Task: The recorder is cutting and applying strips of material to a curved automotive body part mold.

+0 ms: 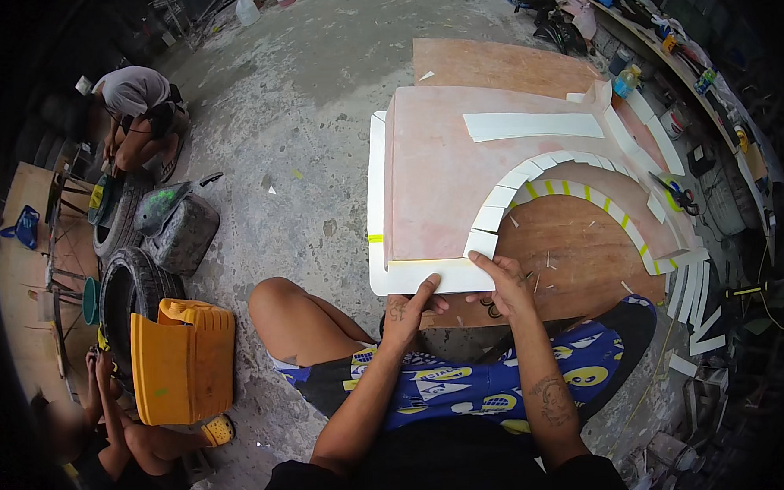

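Observation:
Across my knees lies a pale pink, fender-like panel (pixel 433 174) with an arched cut-out. A white card strip (pixel 458 280) runs along its near edge. My left hand (pixel 410 309) pinches that strip, thumb on top and fingers curled below. My right hand (pixel 510 286) grips the strip's right end, its thumb pressing near the foot of the arch; its other fingers are partly hidden. Short white card pieces (pixel 494 198) follow the arch. Yellow-taped segments (pixel 571 189) line its inner curve. Another white strip (pixel 376 185) edges the left side, and a loose-looking white piece (pixel 530 126) lies on top.
A plywood sheet (pixel 506 58) sits under the panel. Scissors (pixel 682 197) and cut white strips (pixel 694 295) are at the right. On the left are a yellow plastic container (pixel 185 364), tyres (pixel 125 280), a crouching person (pixel 136 98) and a seated person (pixel 113 427).

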Motion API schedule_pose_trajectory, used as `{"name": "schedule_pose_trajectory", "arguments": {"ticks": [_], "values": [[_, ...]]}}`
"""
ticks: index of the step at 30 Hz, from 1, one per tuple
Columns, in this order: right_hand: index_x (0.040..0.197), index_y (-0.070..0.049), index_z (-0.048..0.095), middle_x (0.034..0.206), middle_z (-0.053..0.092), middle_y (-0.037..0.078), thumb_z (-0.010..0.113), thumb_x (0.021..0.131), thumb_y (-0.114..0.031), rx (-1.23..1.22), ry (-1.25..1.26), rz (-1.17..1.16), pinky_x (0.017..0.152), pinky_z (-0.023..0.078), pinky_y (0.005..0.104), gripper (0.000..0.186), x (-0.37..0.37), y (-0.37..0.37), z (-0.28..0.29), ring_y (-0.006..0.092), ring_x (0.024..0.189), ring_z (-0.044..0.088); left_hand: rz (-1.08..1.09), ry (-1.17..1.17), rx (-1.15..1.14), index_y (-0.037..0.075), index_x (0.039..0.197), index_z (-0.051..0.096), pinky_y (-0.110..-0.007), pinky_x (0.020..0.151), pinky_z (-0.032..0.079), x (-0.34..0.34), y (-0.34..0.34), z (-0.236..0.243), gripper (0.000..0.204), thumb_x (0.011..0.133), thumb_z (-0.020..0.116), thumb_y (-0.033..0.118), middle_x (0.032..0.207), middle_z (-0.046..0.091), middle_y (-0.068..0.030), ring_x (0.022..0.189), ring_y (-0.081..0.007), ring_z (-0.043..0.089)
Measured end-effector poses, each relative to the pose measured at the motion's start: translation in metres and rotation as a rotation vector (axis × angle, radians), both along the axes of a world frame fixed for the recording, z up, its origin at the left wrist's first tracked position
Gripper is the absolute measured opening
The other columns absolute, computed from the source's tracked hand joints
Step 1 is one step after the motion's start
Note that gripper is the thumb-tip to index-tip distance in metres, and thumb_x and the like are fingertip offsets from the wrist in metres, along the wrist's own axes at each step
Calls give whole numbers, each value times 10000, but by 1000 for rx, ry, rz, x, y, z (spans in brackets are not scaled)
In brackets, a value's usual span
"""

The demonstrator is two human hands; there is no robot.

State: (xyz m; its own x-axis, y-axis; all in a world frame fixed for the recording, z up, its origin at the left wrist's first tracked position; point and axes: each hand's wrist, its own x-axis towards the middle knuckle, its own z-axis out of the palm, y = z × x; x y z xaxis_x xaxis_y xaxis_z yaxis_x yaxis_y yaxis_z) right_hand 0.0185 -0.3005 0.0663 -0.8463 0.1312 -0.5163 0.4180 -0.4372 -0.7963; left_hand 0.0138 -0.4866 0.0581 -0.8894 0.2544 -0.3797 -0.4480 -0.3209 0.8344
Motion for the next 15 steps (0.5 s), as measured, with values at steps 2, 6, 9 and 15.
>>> {"name": "schedule_pose_trajectory", "arguments": {"ticks": [2,6,9,15], "values": [[978,60,646,853,678,126,736,849,-286,27,4,20,454,580,305,380,0,-1,0,182,650,669,0,-3,2,-68,1086,564,-271,548,509,0,0,0,289,915,641,152,836,640,-134,621,-185,631],[979,59,650,862,681,126,738,847,-263,50,-11,54,451,578,296,360,0,-2,3,181,649,666,-8,-8,-18,-73,1083,562,-270,548,509,0,-1,2,299,916,643,162,830,638,-137,623,-184,631],[988,63,647,870,683,125,736,848,-251,54,-12,64,455,578,294,355,0,-1,0,182,659,666,-4,-5,-12,-78,1079,562,-270,551,509,0,0,3,309,916,645,171,822,638,-138,628,-185,633],[1026,61,634,890,685,129,732,849,-227,36,-8,56,463,582,298,353,0,-3,4,185,687,672,1,-23,-9,-74,1072,565,-270,552,511,0,-1,0,313,912,656,179,821,643,-134,627,-183,637]]}}
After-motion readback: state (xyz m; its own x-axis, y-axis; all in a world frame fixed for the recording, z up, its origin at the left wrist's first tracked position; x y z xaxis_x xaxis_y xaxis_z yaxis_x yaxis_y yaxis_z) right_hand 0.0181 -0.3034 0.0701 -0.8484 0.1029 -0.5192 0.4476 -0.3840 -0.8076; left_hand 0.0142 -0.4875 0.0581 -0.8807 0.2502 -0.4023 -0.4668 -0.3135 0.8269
